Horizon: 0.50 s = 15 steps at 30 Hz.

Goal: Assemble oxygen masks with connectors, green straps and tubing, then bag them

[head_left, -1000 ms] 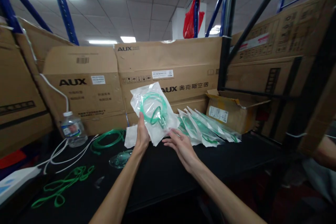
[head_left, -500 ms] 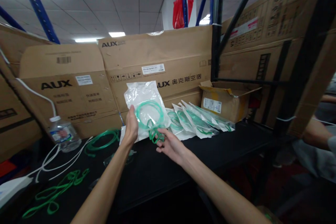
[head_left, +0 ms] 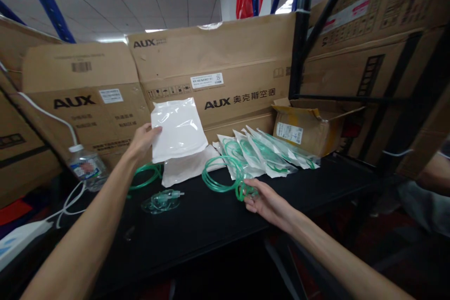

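My left hand [head_left: 145, 138] is closed on the left edge of a clear-fronted white pouch [head_left: 179, 129], held upright with no tubing in it. Closed fingers of my right hand [head_left: 263, 199] grip a bundle of green tubing [head_left: 225, 176], whose coil sticks out to the left above the black table. Part of what the right fingers pinch is hidden. Another white pouch [head_left: 186, 168] lies behind, below the held one. A clear green oxygen mask [head_left: 163, 200] rests on the table between my arms. More green tubing [head_left: 149, 176] lies behind my left forearm.
Several sealed pouches with green tubing [head_left: 262, 154] lean in a row before an open cardboard box [head_left: 307, 126]. Large cartons [head_left: 218, 65] wall the back. At left stand a plastic bottle [head_left: 86, 168] and a white power strip [head_left: 24, 241]. Another person's arm [head_left: 434, 173] shows at far right.
The green tubing has come out of the pouch and moved right and down with my right hand. My left hand has drawn the pouch left.
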Tool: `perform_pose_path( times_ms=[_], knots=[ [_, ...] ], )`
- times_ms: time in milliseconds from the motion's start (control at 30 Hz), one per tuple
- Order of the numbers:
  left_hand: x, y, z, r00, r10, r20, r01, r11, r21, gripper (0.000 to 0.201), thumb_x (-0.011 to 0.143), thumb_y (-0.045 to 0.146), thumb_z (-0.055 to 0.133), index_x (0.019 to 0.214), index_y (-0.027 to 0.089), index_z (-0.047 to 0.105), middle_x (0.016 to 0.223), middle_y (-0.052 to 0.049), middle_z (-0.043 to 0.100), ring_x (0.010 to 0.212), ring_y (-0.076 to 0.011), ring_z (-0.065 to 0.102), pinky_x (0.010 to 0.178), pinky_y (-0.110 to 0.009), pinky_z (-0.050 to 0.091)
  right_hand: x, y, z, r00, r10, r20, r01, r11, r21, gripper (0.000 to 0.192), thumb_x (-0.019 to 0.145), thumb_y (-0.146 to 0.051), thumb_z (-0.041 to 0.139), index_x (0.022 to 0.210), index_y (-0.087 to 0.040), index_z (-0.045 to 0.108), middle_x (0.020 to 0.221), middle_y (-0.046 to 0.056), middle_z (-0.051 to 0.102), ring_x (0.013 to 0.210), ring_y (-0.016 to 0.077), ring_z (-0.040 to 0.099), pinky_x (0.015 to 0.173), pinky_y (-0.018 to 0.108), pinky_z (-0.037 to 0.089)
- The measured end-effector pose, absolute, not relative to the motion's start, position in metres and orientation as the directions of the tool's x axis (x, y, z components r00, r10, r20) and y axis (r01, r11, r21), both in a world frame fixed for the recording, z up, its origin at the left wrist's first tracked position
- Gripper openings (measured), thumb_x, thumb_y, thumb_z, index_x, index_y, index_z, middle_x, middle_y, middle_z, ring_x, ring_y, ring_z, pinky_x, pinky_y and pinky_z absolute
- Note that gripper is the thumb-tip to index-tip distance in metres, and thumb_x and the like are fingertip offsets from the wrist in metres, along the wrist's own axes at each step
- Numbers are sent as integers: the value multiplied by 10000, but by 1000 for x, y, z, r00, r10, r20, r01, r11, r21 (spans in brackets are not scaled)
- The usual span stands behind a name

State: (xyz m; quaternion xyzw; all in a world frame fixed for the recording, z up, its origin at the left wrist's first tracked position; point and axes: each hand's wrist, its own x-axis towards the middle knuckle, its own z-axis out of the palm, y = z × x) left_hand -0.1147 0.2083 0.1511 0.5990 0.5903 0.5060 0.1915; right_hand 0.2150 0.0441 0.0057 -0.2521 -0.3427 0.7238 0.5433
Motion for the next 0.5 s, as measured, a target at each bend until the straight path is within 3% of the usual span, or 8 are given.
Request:
perform_pose_path(
  times_ms=[100, 333, 500],
  knots=[
    [-129, 213, 154, -98, 914, 394, 618, -255, 744, 355, 965, 355, 625, 1258, 158, 593, 1199, -91, 646, 990, -230, 667, 833, -419, 584, 228, 44, 0, -261, 965, 16, -631, -158, -759, 291, 722, -329, 848, 709, -162, 610, 674, -15, 619, 503, 86, 474, 426, 217, 309],
    [-137, 249, 149, 181, 948, 263, 834, -290, 470, 302, 957, 412, 619, 1014, 123, 686, 958, -36, 711, 854, -205, 686, 795, -378, 564, 231, 46, -1, -260, 965, 22, -666, -163, -728, 272, 750, -318, 832, 721, -155, 617, 685, -10, 614, 504, 86, 466, 439, 222, 306],
    [-117, 279, 137, 281, 926, 251, 896, -347, 276, 372, 830, 491, 652, 998, 179, 764, 938, -46, 774, 882, -245, 702, 801, -319, 518, 231, 47, -1, -257, 966, 21, -679, -165, -716, 253, 774, -311, 812, 739, -153, 619, 693, -11, 610, 509, 86, 465, 442, 221, 308]
  ],
)
